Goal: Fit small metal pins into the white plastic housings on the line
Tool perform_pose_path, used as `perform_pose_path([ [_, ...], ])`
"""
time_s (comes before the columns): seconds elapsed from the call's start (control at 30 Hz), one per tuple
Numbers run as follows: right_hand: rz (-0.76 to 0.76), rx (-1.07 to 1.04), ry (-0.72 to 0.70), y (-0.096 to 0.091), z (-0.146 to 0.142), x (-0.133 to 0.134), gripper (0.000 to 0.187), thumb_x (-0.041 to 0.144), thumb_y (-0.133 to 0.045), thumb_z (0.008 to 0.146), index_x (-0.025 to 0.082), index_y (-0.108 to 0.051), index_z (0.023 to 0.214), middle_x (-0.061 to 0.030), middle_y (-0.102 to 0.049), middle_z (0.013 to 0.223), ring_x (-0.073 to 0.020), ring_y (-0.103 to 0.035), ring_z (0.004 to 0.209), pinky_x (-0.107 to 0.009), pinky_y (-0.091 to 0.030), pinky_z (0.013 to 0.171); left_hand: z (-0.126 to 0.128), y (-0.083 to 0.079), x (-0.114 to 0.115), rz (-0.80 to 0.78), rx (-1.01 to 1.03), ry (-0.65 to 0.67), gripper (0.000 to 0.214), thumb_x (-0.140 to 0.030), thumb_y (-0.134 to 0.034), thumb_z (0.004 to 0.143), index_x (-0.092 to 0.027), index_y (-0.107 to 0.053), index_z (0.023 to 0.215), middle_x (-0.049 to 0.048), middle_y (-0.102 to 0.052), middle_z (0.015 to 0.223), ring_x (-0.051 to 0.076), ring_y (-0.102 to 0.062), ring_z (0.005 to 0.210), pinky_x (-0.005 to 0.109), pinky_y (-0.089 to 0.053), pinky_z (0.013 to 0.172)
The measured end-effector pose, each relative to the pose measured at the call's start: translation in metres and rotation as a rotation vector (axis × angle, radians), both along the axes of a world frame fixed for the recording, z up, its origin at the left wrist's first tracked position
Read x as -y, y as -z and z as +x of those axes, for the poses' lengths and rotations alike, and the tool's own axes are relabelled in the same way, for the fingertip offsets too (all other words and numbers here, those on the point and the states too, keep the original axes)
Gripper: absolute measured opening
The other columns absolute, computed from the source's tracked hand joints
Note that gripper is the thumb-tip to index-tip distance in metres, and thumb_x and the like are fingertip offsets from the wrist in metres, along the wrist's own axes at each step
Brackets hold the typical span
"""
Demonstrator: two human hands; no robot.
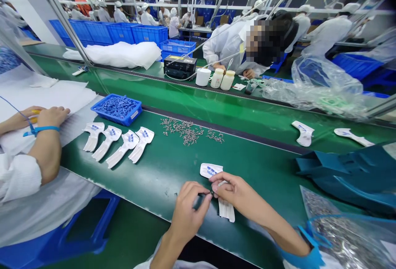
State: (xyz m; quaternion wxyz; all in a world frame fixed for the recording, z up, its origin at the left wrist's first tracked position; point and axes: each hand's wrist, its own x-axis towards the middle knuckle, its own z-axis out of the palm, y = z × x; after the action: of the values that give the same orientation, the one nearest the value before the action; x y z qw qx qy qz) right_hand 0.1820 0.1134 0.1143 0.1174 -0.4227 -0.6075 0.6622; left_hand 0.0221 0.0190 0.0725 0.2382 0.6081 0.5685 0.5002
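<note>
On the green bench right in front of me lies a white curved plastic handle shell (227, 210) with blue pieces at its upper end. My right hand (235, 188) is over its middle and hides part of it, with thumb and fingertips drawn together. The thumb and forefinger of my left hand (188, 205) pinch a small dark metal piece (212, 193), right beside the right fingertips. Whether the right fingers also grip that piece, I cannot tell. Beyond my hands, small metal parts (187, 130) are scattered in a loose heap.
Several similar white shells (113, 145) lie to the left, below a blue tray (117, 110) of blue pieces. A co-worker's hands (51, 118) are at far left. On the right are a teal bin (349, 178) and a clear bag of metal parts (343, 232). Another person leans opposite.
</note>
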Motion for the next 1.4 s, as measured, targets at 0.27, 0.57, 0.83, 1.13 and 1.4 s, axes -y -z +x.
perform_pose_path([
  [0.27, 0.006, -0.057, 0.021, 0.001, -0.009, 0.01, 0.039, 0.055, -0.069, 0.082, 0.017, -0.067, 0.089, 0.0004, -0.059, 0.07, -0.0131, -0.051, 0.065, -0.024, -0.038, 0.058, 0.003, 0.006, 0.001, 0.079, -0.079, -0.086, 0.005, -0.016, -0.058, 0.094, -0.02, -0.061, 0.093, 0.0032, -0.065, 0.087, 0.018, -0.061, 0.085, 0.032, -0.049, 0.077],
  [0.57, -0.028, -0.072, 0.008, 0.0, -0.011, 0.007, 0.034, 0.05, -0.073, 0.08, 0.017, -0.065, 0.087, -0.0006, -0.062, 0.076, -0.0145, -0.055, 0.07, -0.025, -0.041, 0.064, 0.002, 0.005, 0.003, 0.1, -0.151, -0.078, 0.008, -0.015, -0.055, 0.095, -0.02, -0.059, 0.09, 0.0031, -0.064, 0.086, 0.018, -0.059, 0.084, 0.032, -0.047, 0.078],
  [0.83, 0.229, 0.264, -0.081, -0.007, 0.03, 0.002, 0.03, 0.049, -0.052, 0.094, 0.022, -0.061, 0.088, -0.0008, -0.061, 0.079, -0.0177, -0.055, 0.072, -0.027, -0.04, 0.064, 0.003, -0.003, 0.002, -0.095, -0.311, 0.115, 0.038, -0.03, -0.067, 0.088, -0.022, -0.054, 0.124, 0.0094, -0.061, 0.126, 0.027, -0.053, 0.121, 0.043, -0.045, 0.1],
  [1.13, 0.298, 0.343, -0.076, 0.005, 0.034, 0.008, 0.028, 0.046, -0.045, 0.096, 0.023, -0.058, 0.088, 0.0003, -0.061, 0.074, -0.0185, -0.056, 0.07, -0.027, -0.039, 0.064, 0.007, -0.002, -0.003, -0.206, -0.547, 0.225, 0.056, -0.045, -0.065, 0.089, -0.024, -0.047, 0.137, 0.0072, -0.041, 0.154, 0.031, -0.031, 0.144, 0.05, -0.037, 0.11],
  [1.4, 0.315, 0.328, -0.059, 0.013, 0.036, 0.01, 0.022, 0.043, -0.046, 0.096, 0.024, -0.054, 0.091, 0.0003, -0.062, 0.076, -0.0181, -0.057, 0.071, -0.029, -0.042, 0.066, 0.006, -0.003, -0.004, -0.208, -0.554, 0.222, 0.056, -0.045, -0.066, 0.088, -0.024, -0.048, 0.136, 0.0074, -0.042, 0.153, 0.031, -0.033, 0.144, 0.05, -0.037, 0.109],
])
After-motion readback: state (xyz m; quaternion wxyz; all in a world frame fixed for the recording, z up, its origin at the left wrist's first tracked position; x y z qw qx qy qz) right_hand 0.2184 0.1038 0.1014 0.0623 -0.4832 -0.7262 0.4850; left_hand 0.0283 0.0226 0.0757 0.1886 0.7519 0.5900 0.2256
